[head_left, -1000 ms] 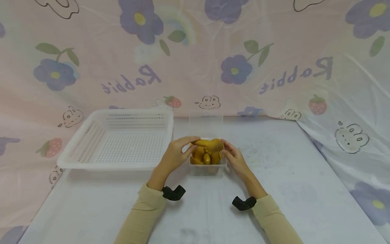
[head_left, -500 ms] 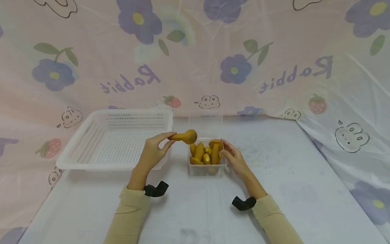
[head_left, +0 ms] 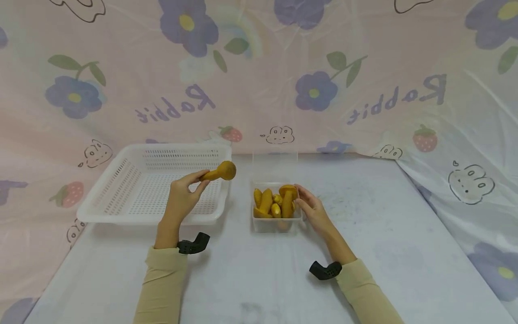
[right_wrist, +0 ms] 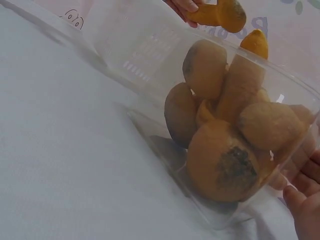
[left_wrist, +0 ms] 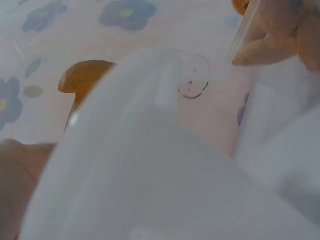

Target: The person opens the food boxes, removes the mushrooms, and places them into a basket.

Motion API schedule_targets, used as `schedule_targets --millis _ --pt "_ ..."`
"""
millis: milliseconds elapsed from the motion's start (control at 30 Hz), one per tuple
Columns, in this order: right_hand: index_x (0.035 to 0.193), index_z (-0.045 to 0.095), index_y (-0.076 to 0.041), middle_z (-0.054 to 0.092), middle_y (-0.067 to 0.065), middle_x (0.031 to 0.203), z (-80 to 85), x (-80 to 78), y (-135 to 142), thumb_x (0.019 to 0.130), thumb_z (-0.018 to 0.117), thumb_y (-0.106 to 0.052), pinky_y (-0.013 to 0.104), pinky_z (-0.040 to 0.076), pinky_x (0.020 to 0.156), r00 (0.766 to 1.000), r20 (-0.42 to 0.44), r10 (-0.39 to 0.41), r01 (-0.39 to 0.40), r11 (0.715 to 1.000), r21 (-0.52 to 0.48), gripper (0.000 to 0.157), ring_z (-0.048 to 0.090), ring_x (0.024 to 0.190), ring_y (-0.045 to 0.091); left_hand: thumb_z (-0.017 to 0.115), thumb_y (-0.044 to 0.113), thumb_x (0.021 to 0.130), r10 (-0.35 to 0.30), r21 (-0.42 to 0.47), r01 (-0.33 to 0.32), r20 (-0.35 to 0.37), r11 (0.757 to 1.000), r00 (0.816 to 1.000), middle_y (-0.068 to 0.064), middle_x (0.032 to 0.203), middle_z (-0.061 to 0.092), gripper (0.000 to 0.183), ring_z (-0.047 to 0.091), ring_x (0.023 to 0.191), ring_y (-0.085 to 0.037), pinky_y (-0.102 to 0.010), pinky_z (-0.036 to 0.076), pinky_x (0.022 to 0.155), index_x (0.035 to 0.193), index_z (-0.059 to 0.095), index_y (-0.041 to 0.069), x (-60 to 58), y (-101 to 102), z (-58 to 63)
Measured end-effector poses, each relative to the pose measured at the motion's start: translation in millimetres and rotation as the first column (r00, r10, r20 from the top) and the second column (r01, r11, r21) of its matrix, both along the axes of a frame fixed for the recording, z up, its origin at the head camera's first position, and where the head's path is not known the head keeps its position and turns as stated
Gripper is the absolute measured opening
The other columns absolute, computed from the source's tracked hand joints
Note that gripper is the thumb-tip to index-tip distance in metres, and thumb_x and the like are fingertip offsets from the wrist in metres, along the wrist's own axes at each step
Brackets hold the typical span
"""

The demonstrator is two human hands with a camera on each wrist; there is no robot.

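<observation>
My left hand (head_left: 180, 196) pinches a yellow-brown mushroom (head_left: 227, 170) by its stem, cap pointing right, above the right part of the white basket. In the left wrist view, the white basket (left_wrist: 165, 175) hides most of that hand and the stem, while the mushroom's cap (left_wrist: 82, 77) shows past its edge. My right hand (head_left: 315, 214) rests its fingers against the right side of a clear plastic box (head_left: 277, 220). Inside the box are several similar mushrooms (right_wrist: 222, 160), caps and stems lying various ways; one cap shows a dark patch in the right wrist view.
The perforated white basket (head_left: 154, 219) stands on the left of the white-covered table (head_left: 251, 274). The box's clear lid (head_left: 275, 166) stands open at its back. A flowered cloth (head_left: 259, 85) hangs behind the table.
My left hand has lifted the mushroom out of the clear box and carried it left and up to the basket. The right hand has stayed beside the box.
</observation>
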State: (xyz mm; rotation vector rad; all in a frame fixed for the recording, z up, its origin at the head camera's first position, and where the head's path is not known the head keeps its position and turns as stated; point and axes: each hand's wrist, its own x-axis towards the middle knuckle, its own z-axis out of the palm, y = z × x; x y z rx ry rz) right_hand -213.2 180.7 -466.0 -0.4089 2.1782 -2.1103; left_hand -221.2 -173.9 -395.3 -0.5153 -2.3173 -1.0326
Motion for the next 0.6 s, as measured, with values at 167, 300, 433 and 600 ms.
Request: schedule_targets --millis 167,300,433,600 --pt "0.149 0.023 0.008 0.025 0.027 0.157 0.9 1.4 -0.2 0.101 0.042 -0.008 0.0 0.037 0.101 1.0 -0.003 0.005 -0.005 1.0 0.016 0.054 0.037 0.141 0.012 0.07 0.0 0.084 0.074 -0.006 -0.074 0.029 0.997 0.997 -0.026 0.106 0.071 0.03 0.07 0.095 -0.041 -0.051 0.058 0.087 0.113 0.068 -0.006 -0.7 -8.7 -3.4" --pt "0.15 0.022 0.007 0.024 0.026 0.157 1.2 1.8 0.0 0.102 0.041 -0.009 -0.001 0.037 0.101 1.0 0.006 0.02 -0.02 1.0 0.013 0.054 0.026 0.145 0.034 0.068 0.0 0.086 0.118 -0.017 -0.118 0.051 0.993 0.992 -0.028 0.107 0.07 0.029 0.068 0.097 -0.043 -0.053 0.057 0.088 0.114 0.066 -0.007 0.3 -10.1 -3.3" --pt "0.149 0.023 0.007 0.025 0.026 0.157 0.9 1.9 0.0 0.102 0.041 -0.01 -0.001 0.036 0.102 1.0 0.004 0.012 -0.012 1.0 0.021 0.054 0.033 0.143 0.019 0.065 0.0 0.089 0.156 -0.026 -0.154 0.096 0.988 0.983 -0.029 0.107 0.069 0.029 0.067 0.101 -0.045 -0.054 0.056 0.091 0.116 0.065 -0.008 1.7 -10.1 -1.8" --pt "0.149 0.022 0.007 0.024 0.027 0.157 2.0 2.4 -0.5 0.102 0.041 -0.01 0.0 0.036 0.102 1.0 -0.003 0.007 -0.007 1.0 0.019 0.054 0.034 0.141 0.016 0.063 0.001 0.09 0.199 -0.052 -0.194 0.125 0.98 0.972 -0.029 0.108 0.069 0.03 0.068 0.085 -0.042 -0.049 0.058 0.086 0.118 0.064 -0.009 0.8 -11.9 -2.5"
